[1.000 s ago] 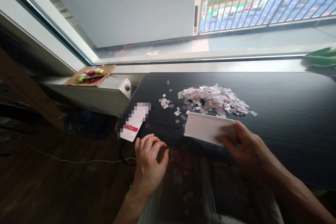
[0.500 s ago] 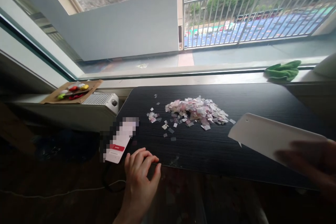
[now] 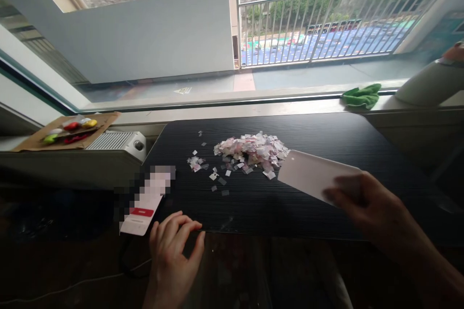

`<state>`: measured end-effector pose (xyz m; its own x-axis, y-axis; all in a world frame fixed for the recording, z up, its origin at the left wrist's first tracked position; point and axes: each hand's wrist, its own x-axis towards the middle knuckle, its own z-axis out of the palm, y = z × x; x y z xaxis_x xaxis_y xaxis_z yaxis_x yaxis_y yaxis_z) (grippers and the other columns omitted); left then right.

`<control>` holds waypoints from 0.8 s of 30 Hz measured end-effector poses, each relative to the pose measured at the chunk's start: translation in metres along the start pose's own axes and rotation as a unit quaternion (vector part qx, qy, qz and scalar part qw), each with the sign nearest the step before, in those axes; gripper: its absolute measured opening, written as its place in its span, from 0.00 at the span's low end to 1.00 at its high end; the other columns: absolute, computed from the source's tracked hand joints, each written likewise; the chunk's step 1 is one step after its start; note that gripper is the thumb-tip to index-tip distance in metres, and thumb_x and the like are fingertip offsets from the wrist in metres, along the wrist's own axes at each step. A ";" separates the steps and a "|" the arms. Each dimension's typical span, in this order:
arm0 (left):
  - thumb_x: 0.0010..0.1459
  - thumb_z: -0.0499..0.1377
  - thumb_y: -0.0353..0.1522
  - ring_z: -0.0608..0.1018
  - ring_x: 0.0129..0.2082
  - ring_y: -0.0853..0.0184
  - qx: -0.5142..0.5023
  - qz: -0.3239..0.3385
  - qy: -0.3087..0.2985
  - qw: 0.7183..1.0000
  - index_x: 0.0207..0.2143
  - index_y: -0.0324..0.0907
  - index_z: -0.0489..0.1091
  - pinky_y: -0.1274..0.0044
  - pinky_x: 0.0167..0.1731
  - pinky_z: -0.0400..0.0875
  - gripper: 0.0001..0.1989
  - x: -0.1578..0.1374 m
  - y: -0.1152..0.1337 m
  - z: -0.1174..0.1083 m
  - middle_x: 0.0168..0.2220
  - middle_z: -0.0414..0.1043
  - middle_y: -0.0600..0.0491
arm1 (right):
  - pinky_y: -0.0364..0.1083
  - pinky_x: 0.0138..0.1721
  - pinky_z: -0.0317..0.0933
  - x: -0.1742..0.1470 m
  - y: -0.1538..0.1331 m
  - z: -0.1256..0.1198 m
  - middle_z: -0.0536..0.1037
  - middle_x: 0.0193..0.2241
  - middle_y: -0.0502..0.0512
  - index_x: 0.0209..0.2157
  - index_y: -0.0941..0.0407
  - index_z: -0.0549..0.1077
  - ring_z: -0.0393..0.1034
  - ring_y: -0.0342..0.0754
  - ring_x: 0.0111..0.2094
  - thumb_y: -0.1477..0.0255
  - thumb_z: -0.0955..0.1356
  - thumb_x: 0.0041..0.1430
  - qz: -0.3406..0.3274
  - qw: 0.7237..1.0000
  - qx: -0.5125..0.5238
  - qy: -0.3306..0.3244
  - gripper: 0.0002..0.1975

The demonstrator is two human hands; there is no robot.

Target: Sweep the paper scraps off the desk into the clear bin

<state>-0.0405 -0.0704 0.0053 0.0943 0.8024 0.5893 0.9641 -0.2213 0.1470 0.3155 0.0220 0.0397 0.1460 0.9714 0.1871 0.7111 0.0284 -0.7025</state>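
Note:
My right hand grips a flat white plastic scraper with a small hole near one corner. The scraper's far end is at the right side of a heap of small paper scraps on the black table; whether it touches them I cannot tell. Several loose scraps lie left of the heap. At the table's near edge, my left hand rests with its fingers bent and thumb apart, holding nothing. Just beyond its fingertips lies a phone, its lit screen partly blurred out.
A green cloth lies on the windowsill beside a pale rounded object. To the left, cardboard with colourful small items sits by a white radiator. A white cable runs below on the left.
My right hand has brought the scraper leftward, closer to the heap. The whole view has shifted, so the table and phone appear further left. My left hand keeps its pose at the edge.

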 end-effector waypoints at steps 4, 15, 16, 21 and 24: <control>0.60 0.57 0.29 0.74 0.42 0.57 -0.012 0.010 -0.004 1.000 0.35 0.45 0.69 0.66 0.45 0.62 0.02 0.006 0.006 0.000 0.34 0.71 0.52 | 0.47 0.29 0.63 0.006 -0.006 0.008 0.76 0.24 0.50 0.35 0.50 0.69 0.71 0.51 0.26 0.58 0.68 0.52 0.018 1.000 0.005 -0.011 0.12; 0.58 0.58 0.29 0.75 0.45 0.57 -0.013 -0.038 -0.034 0.999 0.33 0.46 0.71 0.62 0.50 0.62 0.04 0.000 0.010 0.001 0.35 0.73 0.52 | 0.47 0.30 0.64 0.001 -0.015 0.023 0.78 0.27 0.51 0.34 0.50 0.70 0.72 0.51 0.28 0.58 0.69 0.51 0.002 0.997 0.049 -0.055 0.12; 0.57 0.58 0.28 0.75 0.46 0.57 -0.012 -0.050 -0.044 0.998 0.34 0.45 0.72 0.60 0.52 0.60 0.04 0.001 0.013 0.001 0.35 0.73 0.52 | 0.47 0.28 0.64 0.001 -0.019 0.031 0.77 0.26 0.51 0.34 0.50 0.70 0.72 0.51 0.28 0.58 0.69 0.52 -0.013 0.996 0.057 -0.071 0.12; 0.58 0.56 0.26 0.72 0.50 0.55 -0.029 -0.117 -0.060 0.991 0.34 0.44 0.72 0.53 0.57 0.56 0.06 0.005 0.024 -0.002 0.37 0.73 0.50 | 0.46 0.26 0.62 0.004 -0.040 0.081 0.75 0.21 0.49 0.36 0.51 0.70 0.70 0.49 0.23 0.58 0.67 0.55 -0.052 0.990 0.073 -0.108 0.12; 0.58 0.56 0.26 0.72 0.49 0.55 -0.032 -0.132 -0.057 0.989 0.34 0.44 0.72 0.52 0.56 0.56 0.06 0.002 0.023 -0.004 0.37 0.72 0.50 | 0.46 0.26 0.61 0.002 -0.050 0.100 0.75 0.21 0.50 0.37 0.51 0.69 0.70 0.50 0.23 0.58 0.66 0.55 -0.047 0.990 0.076 -0.107 0.13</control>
<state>-0.0191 -0.0763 0.0132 -0.1285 0.8935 0.4303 0.9413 -0.0267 0.3365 0.2118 0.0465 0.0068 -0.0776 0.9899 0.1185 0.6000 0.1413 -0.7874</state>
